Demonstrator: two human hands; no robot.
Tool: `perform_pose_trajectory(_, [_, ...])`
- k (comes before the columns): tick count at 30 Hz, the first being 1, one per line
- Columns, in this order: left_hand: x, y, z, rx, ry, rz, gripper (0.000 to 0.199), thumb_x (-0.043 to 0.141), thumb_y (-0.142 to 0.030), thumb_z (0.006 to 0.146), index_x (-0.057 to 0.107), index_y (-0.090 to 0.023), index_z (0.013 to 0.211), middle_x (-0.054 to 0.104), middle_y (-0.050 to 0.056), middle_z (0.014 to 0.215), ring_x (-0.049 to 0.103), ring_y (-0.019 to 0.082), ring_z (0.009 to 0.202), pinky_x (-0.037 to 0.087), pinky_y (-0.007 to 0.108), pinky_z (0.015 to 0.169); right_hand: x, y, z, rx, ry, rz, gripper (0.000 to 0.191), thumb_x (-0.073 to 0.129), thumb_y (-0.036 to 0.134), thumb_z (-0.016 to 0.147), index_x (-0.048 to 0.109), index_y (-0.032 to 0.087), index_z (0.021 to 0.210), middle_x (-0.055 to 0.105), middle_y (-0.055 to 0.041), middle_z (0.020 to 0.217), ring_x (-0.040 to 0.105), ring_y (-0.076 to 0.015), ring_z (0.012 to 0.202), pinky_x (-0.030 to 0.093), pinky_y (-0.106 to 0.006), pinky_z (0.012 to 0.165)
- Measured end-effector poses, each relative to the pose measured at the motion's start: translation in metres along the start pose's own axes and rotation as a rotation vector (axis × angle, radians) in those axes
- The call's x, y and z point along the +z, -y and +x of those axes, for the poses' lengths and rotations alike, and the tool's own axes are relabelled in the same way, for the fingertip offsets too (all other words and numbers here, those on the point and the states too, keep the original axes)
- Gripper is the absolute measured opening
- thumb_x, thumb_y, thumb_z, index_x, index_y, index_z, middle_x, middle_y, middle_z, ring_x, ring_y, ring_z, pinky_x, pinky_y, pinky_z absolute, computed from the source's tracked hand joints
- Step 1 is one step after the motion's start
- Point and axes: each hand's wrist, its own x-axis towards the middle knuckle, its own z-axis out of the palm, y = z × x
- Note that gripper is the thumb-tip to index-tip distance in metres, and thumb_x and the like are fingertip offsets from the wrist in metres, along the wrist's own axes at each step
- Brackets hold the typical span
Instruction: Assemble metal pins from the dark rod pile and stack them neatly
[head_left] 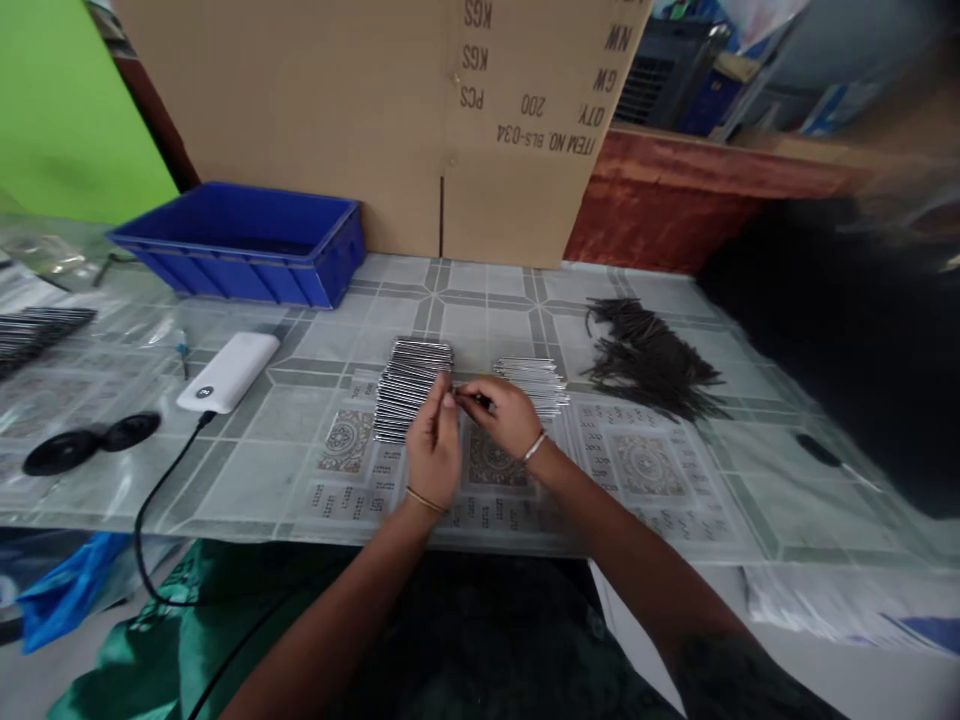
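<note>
My left hand [436, 445] and my right hand [508, 412] meet over the patterned table cover [645, 470], fingertips pinched together on a small dark thin piece [474, 400]. Just beyond my left hand lies a fanned stack of silvery flat packets [409, 385]. A second, lower stack of the same packets [534, 382] sits behind my right hand. A heap of thin dark sticks [649, 360] lies to the right, apart from both hands.
A blue plastic crate [247, 240] stands at the back left before a large cardboard box [390, 110]. A white power bank [229, 370] with a black cable, two black discs [90, 440] and another packet stack [37, 330] lie left.
</note>
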Motion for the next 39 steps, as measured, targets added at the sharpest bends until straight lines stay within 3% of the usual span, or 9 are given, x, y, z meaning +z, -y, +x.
perform_pose_trajectory(6, [-0.054, 0.026, 0.057, 0.177, -0.063, 0.268, 0.060, 0.044, -0.052, 0.096, 0.041, -0.019, 0.146, 0.040, 0.012, 0.152, 0.028, 0.025, 0.146, 0.021, 0.046, 0.123, 0.057, 0.025, 0.060, 0.053, 0.087, -0.182, 0.018, 0.053, 0.029, 0.097, 0.070, 0.022, 0.100, 0.071, -0.0057, 0.103, 0.062, -0.0205, 0.100, 0.045, -0.035, 0.092])
perform_pose_trajectory(11, [-0.075, 0.056, 0.090, 0.017, -0.033, 0.401, 0.067, 0.039, -0.061, 0.094, 0.046, -0.013, 0.141, 0.039, 0.017, 0.152, 0.026, 0.029, 0.146, 0.017, 0.050, 0.123, 0.074, 0.031, 0.058, 0.142, 0.110, -0.392, 0.024, 0.051, 0.040, 0.097, 0.069, 0.027, 0.108, 0.066, -0.0067, 0.114, 0.056, -0.0266, 0.113, 0.035, -0.048, 0.106])
perform_pose_trajectory(16, [-0.072, 0.058, 0.098, -0.131, 0.048, 0.251, 0.063, 0.039, -0.061, 0.095, 0.054, -0.014, 0.135, 0.049, 0.014, 0.145, 0.041, 0.024, 0.139, 0.028, 0.042, 0.120, 0.077, 0.000, 0.035, 0.306, -0.215, -0.009, 0.057, 0.041, 0.054, 0.097, 0.043, 0.020, 0.143, 0.049, -0.0118, 0.144, 0.043, -0.0241, 0.135, 0.032, -0.044, 0.115])
perform_pose_trajectory(20, [-0.068, 0.060, 0.098, -0.105, 0.060, 0.241, 0.059, 0.037, -0.058, 0.095, 0.060, -0.014, 0.126, 0.058, 0.014, 0.136, 0.049, 0.025, 0.132, 0.033, 0.043, 0.117, 0.093, -0.016, 0.034, 0.560, -0.192, 0.298, 0.074, 0.023, 0.061, 0.098, 0.022, 0.012, 0.153, 0.025, -0.0130, 0.159, 0.026, -0.0209, 0.147, 0.026, -0.043, 0.120])
perform_pose_trajectory(26, [-0.070, 0.070, 0.103, 0.100, 0.100, 0.388, 0.047, 0.050, -0.051, 0.090, 0.066, -0.013, 0.111, 0.064, 0.014, 0.125, 0.057, 0.023, 0.120, 0.040, 0.042, 0.111, 0.105, -0.012, 0.040, 0.478, -0.048, 0.321, 0.088, 0.033, 0.071, 0.092, 0.020, 0.012, 0.155, 0.012, -0.0116, 0.163, 0.005, -0.0215, 0.152, 0.006, -0.045, 0.125])
perform_pose_trajectory(29, [-0.070, 0.071, 0.103, 0.080, 0.089, 0.412, 0.042, 0.052, -0.048, 0.089, 0.066, -0.014, 0.109, 0.064, 0.013, 0.124, 0.058, 0.023, 0.118, 0.041, 0.043, 0.109, 0.101, -0.017, 0.040, 0.429, -0.060, 0.311, 0.079, 0.030, 0.067, 0.095, 0.019, 0.019, 0.155, 0.015, -0.0077, 0.163, 0.008, -0.0204, 0.152, 0.010, -0.046, 0.125])
perform_pose_trajectory(33, [-0.070, 0.069, 0.102, 0.013, 0.074, 0.353, 0.043, 0.051, -0.050, 0.088, 0.067, -0.014, 0.107, 0.064, 0.014, 0.124, 0.057, 0.024, 0.119, 0.039, 0.043, 0.110, 0.091, -0.023, 0.043, 0.352, -0.070, 0.119, 0.063, 0.033, 0.057, 0.099, 0.038, 0.017, 0.148, 0.036, -0.0111, 0.154, 0.020, -0.0240, 0.149, 0.016, -0.047, 0.123])
perform_pose_trajectory(36, [-0.069, 0.068, 0.102, -0.003, 0.062, 0.321, 0.045, 0.052, -0.052, 0.087, 0.067, -0.015, 0.108, 0.064, 0.013, 0.125, 0.056, 0.025, 0.121, 0.038, 0.043, 0.111, 0.084, -0.015, 0.041, 0.251, 0.015, -0.048, 0.048, 0.040, 0.046, 0.100, 0.053, 0.019, 0.137, 0.052, -0.0119, 0.139, 0.038, -0.0243, 0.138, 0.024, -0.044, 0.121])
perform_pose_trajectory(39, [-0.068, 0.068, 0.103, -0.022, 0.064, 0.304, 0.046, 0.053, -0.053, 0.087, 0.067, -0.016, 0.110, 0.064, 0.012, 0.125, 0.056, 0.025, 0.121, 0.038, 0.043, 0.112, 0.078, -0.001, 0.034, 0.211, 0.044, -0.183, 0.041, 0.048, 0.041, 0.098, 0.057, 0.021, 0.132, 0.052, -0.0109, 0.136, 0.040, -0.0253, 0.134, 0.028, -0.044, 0.119])
